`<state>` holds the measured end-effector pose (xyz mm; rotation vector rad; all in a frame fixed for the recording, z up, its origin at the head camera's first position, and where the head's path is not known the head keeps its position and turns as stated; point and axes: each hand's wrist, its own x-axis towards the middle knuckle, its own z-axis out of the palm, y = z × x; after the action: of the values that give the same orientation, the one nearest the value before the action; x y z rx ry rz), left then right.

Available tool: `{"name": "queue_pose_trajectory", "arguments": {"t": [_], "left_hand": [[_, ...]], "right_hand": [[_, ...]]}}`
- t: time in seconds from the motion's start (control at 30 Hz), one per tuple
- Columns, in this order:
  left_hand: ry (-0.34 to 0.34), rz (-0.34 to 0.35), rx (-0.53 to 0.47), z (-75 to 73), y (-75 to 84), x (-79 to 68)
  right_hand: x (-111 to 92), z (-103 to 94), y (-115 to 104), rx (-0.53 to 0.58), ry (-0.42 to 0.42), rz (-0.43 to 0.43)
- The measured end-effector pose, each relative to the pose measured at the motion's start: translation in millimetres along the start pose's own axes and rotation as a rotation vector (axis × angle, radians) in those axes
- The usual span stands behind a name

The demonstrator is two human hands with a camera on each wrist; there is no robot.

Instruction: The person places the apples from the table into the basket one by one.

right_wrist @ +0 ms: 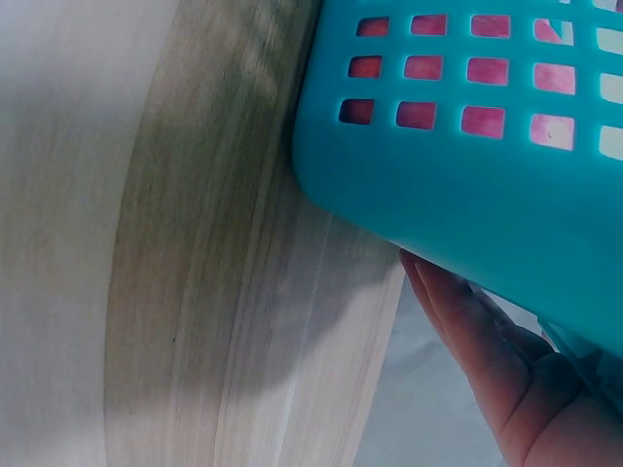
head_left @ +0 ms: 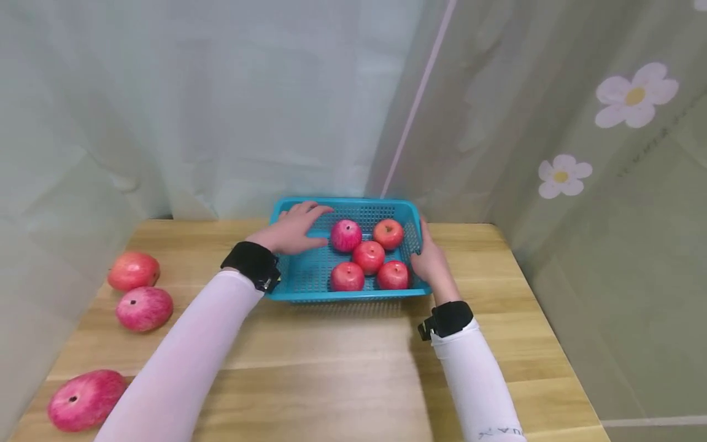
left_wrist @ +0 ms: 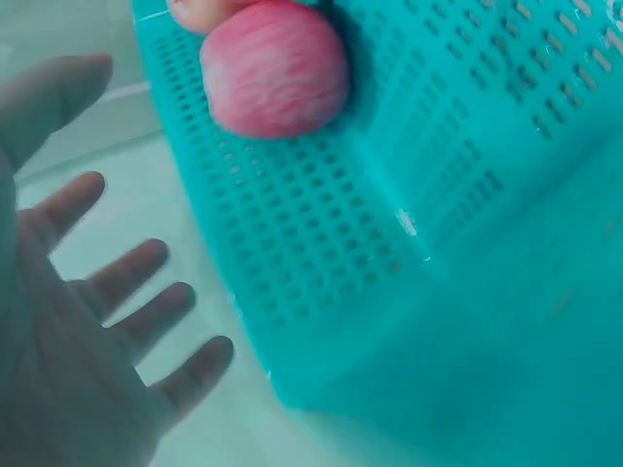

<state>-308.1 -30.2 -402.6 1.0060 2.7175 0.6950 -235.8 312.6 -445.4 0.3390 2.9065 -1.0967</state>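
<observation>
A blue plastic basket (head_left: pixel 309 296) with slotted walls stands at the back of the wooden table. Several red and pink apples (head_left: pixel 369 257) sit in its middle and right part. My left hand (head_left: pixel 295 230) hovers over the basket's left end with fingers spread and nothing held. In the left wrist view, a gap shows between that hand (left_wrist: pixel 88 321) and a pink apple (left_wrist: pixel 277 73). On the basket's right side, my right hand (head_left: pixel 432 261) grips the wall near the rim. Its fingers (right_wrist: pixel 467 331) reach along the basket's outside in the right wrist view.
Three more apples lie on the table (head_left: pixel 309 380) at the left: a red one (head_left: pixel 134 271), a pink one (head_left: pixel 144 309), and another pink one (head_left: pixel 87 400) beside my left sleeve. A pale curtain (head_left: pixel 287 110) hangs directly behind the basket; a flowered curtain (head_left: pixel 624 245) borders the right.
</observation>
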Motion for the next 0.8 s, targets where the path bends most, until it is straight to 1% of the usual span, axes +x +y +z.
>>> {"name": "queue_pose_trajectory", "arguments": {"t": [0.07,0.23,0.3,0.37,0.43,0.5,0.53,0.63,0.7,0.8], "left_hand": [[0.015,0.013,-0.004,-3.3,-3.2,-7.7],[0.053,0.039,-0.018,-10.7,-11.9,-30.4],[0.048,0.044,-0.015,-15.5,-15.7,-43.3],[0.031,0.045,-0.005,-19.6,-19.6,-61.3],[0.021,0.047,0.014,-25.9,-22.6,-81.8],[0.018,0.041,0.039,-33.1,-25.4,-105.4],[0.029,0.044,0.051,-36.2,-27.4,-117.9],[0.054,0.011,0.065,-42.8,-33.0,-159.5],[0.084,-0.006,0.07,-43.2,-39.4,-186.8],[0.146,-0.035,0.059,-38.6,-53.6,-225.0]], "right_hand": [[-1,0.7,4,-0.009,-0.009,0.0],[0,2.6,10,-0.031,0.003,-0.023],[1,2.4,10,-0.035,0.005,-0.026],[0,3.6,12,-0.035,-0.007,-0.021],[0,3.9,12,-0.038,-0.015,-0.014],[1,3.3,12,-0.039,-0.014,-0.014],[1,3.0,12,-0.039,-0.011,-0.016],[3,2.2,12,-0.033,-0.007,-0.027],[4,1.3,13,-0.029,-0.008,-0.03],[5,0.7,14,-0.023,-0.019,-0.026]]}}
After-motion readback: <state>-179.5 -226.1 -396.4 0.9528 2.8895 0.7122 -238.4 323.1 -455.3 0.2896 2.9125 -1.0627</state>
